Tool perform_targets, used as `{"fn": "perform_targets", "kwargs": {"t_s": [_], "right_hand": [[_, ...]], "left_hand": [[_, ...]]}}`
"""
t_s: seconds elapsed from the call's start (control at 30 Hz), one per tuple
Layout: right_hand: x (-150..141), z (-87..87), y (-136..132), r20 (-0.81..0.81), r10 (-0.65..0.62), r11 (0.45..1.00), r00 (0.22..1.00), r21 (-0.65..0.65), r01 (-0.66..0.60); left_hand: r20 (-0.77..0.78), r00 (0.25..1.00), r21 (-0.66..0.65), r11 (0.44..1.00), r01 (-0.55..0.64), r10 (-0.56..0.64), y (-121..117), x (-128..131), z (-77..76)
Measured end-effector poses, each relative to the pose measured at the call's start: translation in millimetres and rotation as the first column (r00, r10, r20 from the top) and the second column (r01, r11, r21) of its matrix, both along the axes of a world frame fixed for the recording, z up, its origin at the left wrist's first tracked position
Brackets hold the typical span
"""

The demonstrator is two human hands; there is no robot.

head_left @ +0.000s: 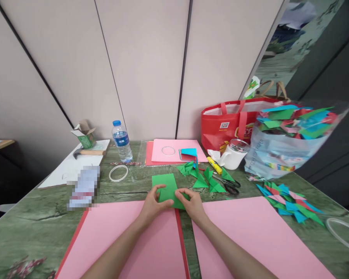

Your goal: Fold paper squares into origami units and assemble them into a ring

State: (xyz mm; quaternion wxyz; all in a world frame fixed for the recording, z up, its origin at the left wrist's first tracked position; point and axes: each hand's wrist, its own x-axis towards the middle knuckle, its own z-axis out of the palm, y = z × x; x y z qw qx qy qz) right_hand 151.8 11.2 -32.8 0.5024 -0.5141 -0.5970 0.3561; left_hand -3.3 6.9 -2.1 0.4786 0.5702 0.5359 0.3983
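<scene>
A green sheet of paper [167, 181] lies between my two hands at the middle of the table. My left hand [154, 204] holds its left and lower part, with the thumb along the near edge and a finger bent on top. At the right side, my right hand [192, 201] pinches the sheet between thumb and fingers. Just beyond are several folded green paper pieces [201, 181]. Beneath my forearms lie a pink sheet with a red border [125, 240] on the left and another pink sheet [250, 232] on the right.
Scissors [231, 187], a yellow glue stick [214, 165] and a white mug [234, 155] stand or lie to the right, near a red bag [212, 131] and a plastic bag of folded papers [282, 151]. At left are a water bottle [122, 143], a white ring [118, 173] and a hammer [90, 152].
</scene>
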Motion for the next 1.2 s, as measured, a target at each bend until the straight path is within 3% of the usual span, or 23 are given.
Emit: {"fn": "perform_targets", "kwargs": {"t_s": [0.13, 0.3, 0.47, 0.67, 1.03, 1.2], "right_hand": [[-0.1, 1.8, -0.9, -0.013, -0.037, 0.999, 0.999, 0.002, 0.037], [-1.6, 4.4, -3.0, -0.008, -0.045, 0.999, 0.999, 0.021, 0.045], [-1.7, 6.6, -3.9, -0.006, -0.042, 0.998, 0.999, 0.042, 0.042], [2.9, 7.3, -2.8, 0.015, -0.038, 0.998, 0.999, 0.057, 0.037], [3.7, 5.5, -0.3, 0.002, -0.057, 0.997, 0.998, 0.051, 0.056], [5.6, 5.0, 1.1, 0.008, -0.075, 0.996, 0.997, 0.042, 0.075]], "left_hand": [[0.187, 0.976, -0.152, 0.978, 0.14, -0.111, -4.6, 3.6, -4.9], [0.359, 0.933, -0.256, 0.958, 0.133, -0.034, -6.9, 6.1, -10.6], [0.349, 0.937, -0.248, 0.962, 0.116, -0.023, -6.9, 5.0, -5.1], [0.36, 0.929, -0.251, 0.949, 0.188, -0.089, -4.6, 0.4, 1.3], [0.375, 0.923, -0.231, 0.957, 0.177, -0.08, -2.2, 0.3, -3.8], [0.358, 0.924, -0.235, 0.945, 0.228, -0.134, -0.6, -1.5, 0.4]]}}
